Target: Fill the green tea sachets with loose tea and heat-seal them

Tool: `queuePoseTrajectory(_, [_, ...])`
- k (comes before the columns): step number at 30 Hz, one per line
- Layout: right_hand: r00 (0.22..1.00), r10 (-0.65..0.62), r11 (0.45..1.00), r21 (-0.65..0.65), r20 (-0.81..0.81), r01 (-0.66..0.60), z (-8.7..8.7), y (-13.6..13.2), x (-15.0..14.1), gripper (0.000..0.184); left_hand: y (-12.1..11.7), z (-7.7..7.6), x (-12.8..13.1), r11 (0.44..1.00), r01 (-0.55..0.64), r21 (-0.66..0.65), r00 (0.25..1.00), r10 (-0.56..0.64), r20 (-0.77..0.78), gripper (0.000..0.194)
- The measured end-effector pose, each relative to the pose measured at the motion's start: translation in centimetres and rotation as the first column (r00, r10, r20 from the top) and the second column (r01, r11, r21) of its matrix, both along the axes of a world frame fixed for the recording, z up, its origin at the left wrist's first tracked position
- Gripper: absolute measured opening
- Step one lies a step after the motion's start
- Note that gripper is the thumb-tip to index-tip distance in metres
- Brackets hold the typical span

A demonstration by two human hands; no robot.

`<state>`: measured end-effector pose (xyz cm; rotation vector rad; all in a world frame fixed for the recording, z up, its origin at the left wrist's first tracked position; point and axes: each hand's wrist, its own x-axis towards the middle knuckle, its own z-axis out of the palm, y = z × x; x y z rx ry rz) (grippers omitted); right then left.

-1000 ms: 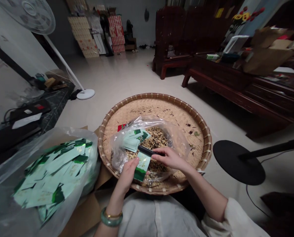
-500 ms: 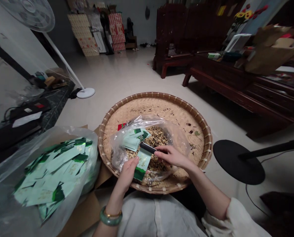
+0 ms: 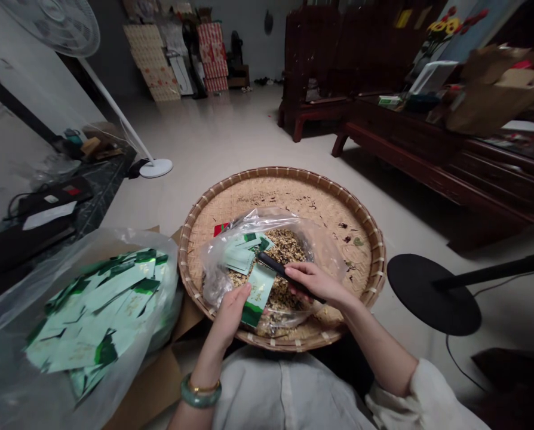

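My left hand (image 3: 231, 316) grips a long pale green packet (image 3: 258, 295) with a dark green end, holding it upright over the basket. My right hand (image 3: 314, 283) holds a slim black pen (image 3: 278, 269), whose tip lies just above the packet's top edge. Under both hands, a clear plastic bag (image 3: 267, 221) sits in a round woven bamboo basket (image 3: 321, 203). The bag holds dried tea leaves (image 3: 287, 254) and several similar packets (image 3: 240, 257). More packets (image 3: 97, 316) fill a large clear bag (image 3: 11, 334) at my left.
Flattened cardboard (image 3: 159, 376) lies under the basket's near left side. A black round stand base (image 3: 432, 301) sits at right, and a white fan base (image 3: 156, 168) at upper left. A dark wooden bench (image 3: 383, 125) with boxes runs along the far right.
The black pen has swung in my right hand to a steeper slant, and that hand has shifted slightly right. My left hand and the packet have barely moved.
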<state>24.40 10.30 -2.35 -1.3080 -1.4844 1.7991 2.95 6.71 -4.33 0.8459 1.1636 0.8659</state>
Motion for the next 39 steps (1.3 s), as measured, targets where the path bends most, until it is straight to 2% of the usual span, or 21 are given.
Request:
queuePoseTrajectory(3, [0.992, 0.012, 0.985, 0.168, 0.124, -0.033, 0.2, 0.0, -0.4, 0.039, 0.0, 0.0, 0.0, 1.000, 0.010, 0.003, 1.000, -0.010, -0.018, 0.049])
queuePoseTrajectory(5, [0.975, -0.014, 0.938, 0.340, 0.223, -0.064, 0.3, -0.1, -0.9, 0.033, 0.0, 0.1, 0.1, 1.000, 0.018, 0.002, 1.000, -0.018, -0.024, 0.050])
queuePoseTrajectory(7, [0.963, -0.030, 0.903, 0.420, 0.269, -0.089, 0.4, -0.2, -1.3, 0.031, 0.0, 0.3, 0.2, 1.000, 0.019, -0.001, 1.000, -0.019, -0.024, 0.050])
queuePoseTrajectory(9, [0.973, 0.008, 0.940, 0.329, 0.232, -0.086, 0.4, -0.2, -1.4, 0.033, -0.1, 0.3, 0.2, 1.000, 0.016, -0.011, 1.000, -0.016, -0.017, 0.049])
queuePoseTrajectory(11, [0.991, 0.055, 0.987, 0.144, 0.124, -0.073, 0.3, -0.2, -1.3, 0.036, -0.1, 0.2, 0.1, 1.000, 0.013, -0.025, 1.000, -0.012, 0.004, 0.048])
queuePoseTrajectory(13, [0.999, 0.053, 0.999, 0.000, 0.012, -0.053, 0.0, 0.0, -0.9, 0.040, 0.0, 0.1, -0.1, 1.000, -0.005, -0.024, 1.000, 0.005, 0.024, 0.048])
queuePoseTrajectory(15, [1.000, 0.011, 1.000, -0.022, -0.015, -0.011, -0.4, 0.4, -0.2, 0.044, 0.1, 0.0, -0.4, 0.999, -0.036, -0.034, 0.998, 0.038, 0.042, 0.051])
queuePoseTrajectory(16, [1.000, -0.014, 1.000, 0.011, 0.019, 0.014, -0.6, 0.6, 0.1, 0.045, 0.1, -0.1, -0.6, 0.998, -0.052, -0.046, 0.997, 0.054, 0.049, 0.052])
queuePoseTrajectory(18, [0.983, -0.072, 0.986, 0.161, 0.167, 0.045, -1.2, 1.1, 0.7, 0.044, 0.2, -0.1, -0.9, 0.995, -0.069, -0.075, 0.995, 0.074, 0.062, 0.055])
queuePoseTrajectory(21, [0.894, -0.138, 0.914, 0.402, 0.427, -0.051, -2.4, 1.4, 1.1, 0.040, 0.2, 0.0, -0.9, 0.995, -0.062, -0.074, 0.995, 0.068, 0.075, 0.055])
queuePoseTrajectory(24, [0.811, -0.139, 0.860, 0.475, 0.568, -0.185, -3.1, 1.3, 0.9, 0.038, 0.0, 0.1, -0.7, 0.998, -0.045, -0.038, 0.997, 0.047, 0.063, 0.050])
queuePoseTrajectory(26, [0.782, -0.166, 0.835, 0.508, 0.600, -0.212, -3.0, 1.3, 0.5, 0.031, 0.0, 0.1, -0.6, 0.999, -0.025, -0.027, 0.999, 0.026, 0.041, 0.047])
queuePoseTrajectory(29, [0.834, -0.227, 0.805, 0.579, 0.503, -0.130, -1.8, 1.1, -0.6, 0.033, -0.1, 0.2, -0.3, 0.999, 0.031, -0.026, 0.999, -0.030, 0.012, 0.046])
queuePoseTrajectory(31, [0.906, -0.209, 0.800, 0.597, 0.368, -0.058, -0.8, 1.0, -1.7, 0.033, -0.1, 0.3, -0.1, 0.996, 0.084, -0.020, 0.996, -0.084, -0.004, 0.046])
queuePoseTrajectory(33, [0.946, -0.160, 0.811, 0.584, 0.284, -0.038, -0.2, 0.7, -2.9, 0.031, -0.2, 0.5, 0.2, 0.992, 0.129, -0.011, 0.992, -0.129, -0.012, 0.045])
queuePoseTrajectory(37, [0.960, -0.168, 0.810, 0.586, 0.222, 0.006, -0.3, 0.3, -4.6, 0.039, -0.3, 0.7, 0.4, 0.987, 0.158, 0.014, 0.987, -0.158, -0.020, 0.045])
queuePoseTrajectory(39, [0.972, -0.166, 0.829, 0.557, 0.163, 0.048, -0.7, 0.5, -4.7, 0.043, -0.4, 0.6, 0.3, 0.987, 0.160, 0.025, 0.987, -0.159, -0.031, 0.045])
